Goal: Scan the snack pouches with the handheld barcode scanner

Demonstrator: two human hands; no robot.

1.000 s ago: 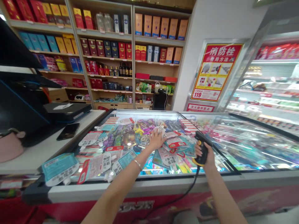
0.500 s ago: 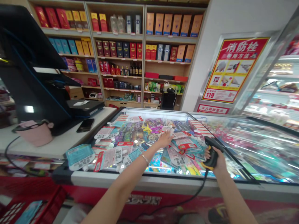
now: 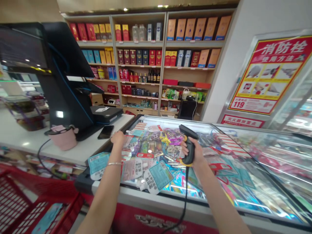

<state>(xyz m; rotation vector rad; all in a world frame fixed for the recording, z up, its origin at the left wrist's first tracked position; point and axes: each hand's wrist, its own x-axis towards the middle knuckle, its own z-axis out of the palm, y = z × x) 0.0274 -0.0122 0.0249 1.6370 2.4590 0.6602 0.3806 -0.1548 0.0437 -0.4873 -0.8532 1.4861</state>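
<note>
My right hand (image 3: 195,151) grips a black and yellow handheld barcode scanner (image 3: 188,144) above the glass top, its cable hanging down over the front edge. My left hand (image 3: 118,139) is at the left end of the glass, beside a pink and white packet (image 3: 130,142); its fingers are too blurred and hidden to show whether they hold anything. Closer to me lie a blue packet with a white label (image 3: 159,177), a pink packet (image 3: 131,169) and another blue packet (image 3: 98,164). More blue and red packets (image 3: 229,167) are piled right of my right forearm.
The glass-topped freezer (image 3: 151,198) shows colourful goods through its lid. On the white counter at left stand a till (image 3: 70,81), a pink pouch (image 3: 62,139) and a phone (image 3: 106,132). A red basket (image 3: 70,203) stands at lower left. Stocked shelves (image 3: 138,45) line the back.
My left hand has left the packet pile in the middle and moved to the left end. My right hand has carried the scanner left over the glass. The view has turned slightly left.
</note>
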